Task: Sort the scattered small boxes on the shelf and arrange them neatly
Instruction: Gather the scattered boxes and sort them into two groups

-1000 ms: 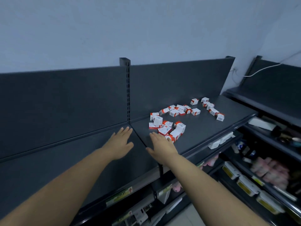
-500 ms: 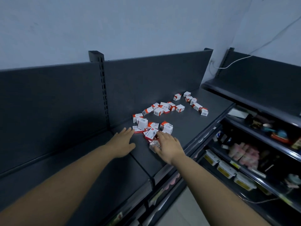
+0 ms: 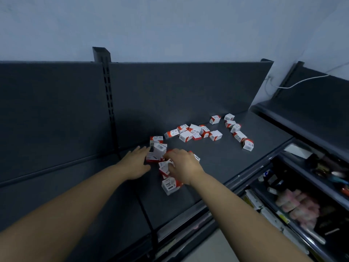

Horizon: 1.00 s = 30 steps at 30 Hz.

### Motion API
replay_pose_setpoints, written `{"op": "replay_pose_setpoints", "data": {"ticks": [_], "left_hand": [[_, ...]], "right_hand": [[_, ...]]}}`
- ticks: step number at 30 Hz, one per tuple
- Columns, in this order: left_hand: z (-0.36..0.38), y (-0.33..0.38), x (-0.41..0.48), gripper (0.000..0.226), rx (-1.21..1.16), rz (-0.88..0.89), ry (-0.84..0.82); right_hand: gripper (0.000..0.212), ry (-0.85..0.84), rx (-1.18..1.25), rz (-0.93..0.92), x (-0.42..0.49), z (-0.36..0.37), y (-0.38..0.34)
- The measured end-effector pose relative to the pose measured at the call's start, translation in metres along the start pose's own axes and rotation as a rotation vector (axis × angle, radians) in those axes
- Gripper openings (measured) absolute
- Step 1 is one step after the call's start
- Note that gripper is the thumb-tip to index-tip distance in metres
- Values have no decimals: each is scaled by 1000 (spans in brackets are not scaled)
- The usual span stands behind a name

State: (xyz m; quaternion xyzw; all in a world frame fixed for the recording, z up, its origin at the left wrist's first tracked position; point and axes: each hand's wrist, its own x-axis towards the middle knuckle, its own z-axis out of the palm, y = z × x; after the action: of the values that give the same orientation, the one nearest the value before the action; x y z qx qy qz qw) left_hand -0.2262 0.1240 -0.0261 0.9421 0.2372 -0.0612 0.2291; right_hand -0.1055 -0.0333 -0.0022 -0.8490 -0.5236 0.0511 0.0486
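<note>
Several small white-and-red boxes lie scattered on the dark grey shelf (image 3: 217, 167). A near cluster (image 3: 158, 150) sits between my hands, and a far cluster (image 3: 194, 131) stretches right to an end box (image 3: 247, 144). My left hand (image 3: 136, 163) lies flat on the shelf, its fingertips touching the left side of the near cluster. My right hand (image 3: 184, 166) is over the near boxes with its fingers bent down onto them; whether it grips one is hidden. One box (image 3: 170, 186) lies just below my right wrist.
A slotted upright post (image 3: 107, 91) splits the dark back panel. A seam divides the shelf into two boards under my left forearm. Lower shelves at right hold packaged goods (image 3: 296, 205). A white cable (image 3: 302, 81) runs along the wall at the right.
Both hands have reached forward into the near cluster. The left hand now touches the boxes. The right hand has moved over them, leaving one box behind under its wrist. The camera shifted closer.
</note>
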Motion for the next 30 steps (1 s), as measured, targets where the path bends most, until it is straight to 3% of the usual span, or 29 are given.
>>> {"op": "replay_pose_setpoints", "data": {"ticks": [4,10,16,23,30], "left_hand": [[10,12,16,78,-47,-33,45],[17,16,28,71,-98,-79,128],[12,31,28,76,-105,-147,130],[27,28,26,75,-58,-247,81],[38,29,33,64,-47,-288,172]], "right_hand": [[38,57,28,-37,25,-5,12],[53,1,150,1,53,7,12],[46,-42,193,-60,66,4,23],[42,98,508,130,68,-9,82],[48,-32,271,278,69,-1,124]]}}
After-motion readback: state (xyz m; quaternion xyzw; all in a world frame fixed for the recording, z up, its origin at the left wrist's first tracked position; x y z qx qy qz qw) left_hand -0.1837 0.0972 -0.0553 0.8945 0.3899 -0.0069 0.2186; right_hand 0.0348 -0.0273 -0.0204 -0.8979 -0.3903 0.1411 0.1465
